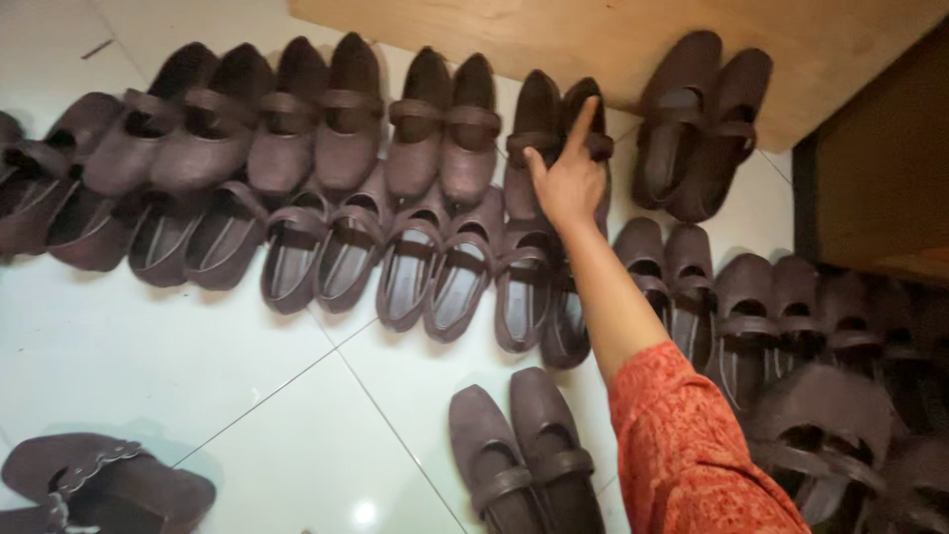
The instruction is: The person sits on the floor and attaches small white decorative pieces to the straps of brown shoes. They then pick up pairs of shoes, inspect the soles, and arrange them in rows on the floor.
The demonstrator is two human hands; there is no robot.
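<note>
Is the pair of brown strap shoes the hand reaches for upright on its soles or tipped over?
Upright. The pair rests sole-down on the white tile floor, toes toward the wooden board, straps across the top. The right hand touches it, index finger extended.

Glowing brightly across the white tiled floor (198, 346), with a small glare spot shining just left of the nearest pair of brown shoes (524, 455). Dimming sharply right of that pair, shoes there sinking into murky shadow. Casting soft, short shadows beneath the shoe rows. Blurring slightly toward the frame edges.
</note>
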